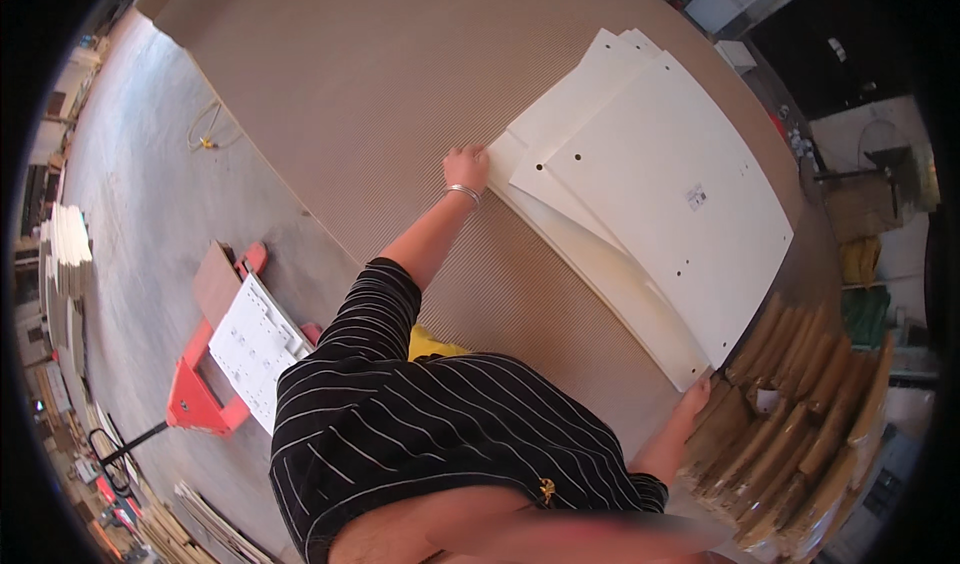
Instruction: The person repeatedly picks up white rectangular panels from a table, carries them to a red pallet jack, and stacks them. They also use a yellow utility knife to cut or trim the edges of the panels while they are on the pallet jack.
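Several white flat panels with small round holes lie fanned in an uneven stack; the top one bears a small printed label. My left hand, a bangle at its wrist, is closed at the far-left corner of a lower panel. At the near-right corner of the stack, my right hand holds the edge, some of its fingers hidden by the panels. Beneath them spreads a wide brown ribbed cardboard sheet.
A red pallet jack stands on the grey floor at left, with white boards on it. Plastic-wrapped brown bundles are stacked close by my right hand. A yellow-tipped hose or cable loop lies on the floor.
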Tool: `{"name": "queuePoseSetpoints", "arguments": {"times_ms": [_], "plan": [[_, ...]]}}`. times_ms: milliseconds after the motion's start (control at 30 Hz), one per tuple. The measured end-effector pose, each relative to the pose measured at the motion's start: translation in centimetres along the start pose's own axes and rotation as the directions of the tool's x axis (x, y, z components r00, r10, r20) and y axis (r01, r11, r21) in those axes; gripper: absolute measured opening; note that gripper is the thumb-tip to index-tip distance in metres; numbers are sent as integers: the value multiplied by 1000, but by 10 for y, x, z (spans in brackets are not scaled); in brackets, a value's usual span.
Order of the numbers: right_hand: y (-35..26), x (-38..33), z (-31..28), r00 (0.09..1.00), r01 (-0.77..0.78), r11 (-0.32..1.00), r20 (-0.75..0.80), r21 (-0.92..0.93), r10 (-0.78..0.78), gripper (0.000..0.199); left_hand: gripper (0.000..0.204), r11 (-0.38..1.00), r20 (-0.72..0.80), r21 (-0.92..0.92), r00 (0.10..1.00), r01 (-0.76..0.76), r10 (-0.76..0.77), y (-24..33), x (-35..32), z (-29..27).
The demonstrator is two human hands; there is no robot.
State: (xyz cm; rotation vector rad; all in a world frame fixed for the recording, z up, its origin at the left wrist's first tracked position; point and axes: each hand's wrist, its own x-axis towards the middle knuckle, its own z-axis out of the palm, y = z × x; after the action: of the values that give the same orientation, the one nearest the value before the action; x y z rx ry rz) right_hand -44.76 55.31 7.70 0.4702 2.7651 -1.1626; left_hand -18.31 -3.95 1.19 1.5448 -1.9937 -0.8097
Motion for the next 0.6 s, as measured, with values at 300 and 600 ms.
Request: {"name": "queuePoseSetpoints", "arguments": {"times_ms": [300, 600], "plan": [[-95, -16, 68, 928, -234, 547, 16, 804, 373, 40, 69, 963, 602, -201, 798, 181, -24, 84, -2, 2], [-91, -5, 60, 889, -345, 422, 146, 838, 434, 39, 58, 911, 545, -306, 836, 277, -71, 59, -67, -12]]}}
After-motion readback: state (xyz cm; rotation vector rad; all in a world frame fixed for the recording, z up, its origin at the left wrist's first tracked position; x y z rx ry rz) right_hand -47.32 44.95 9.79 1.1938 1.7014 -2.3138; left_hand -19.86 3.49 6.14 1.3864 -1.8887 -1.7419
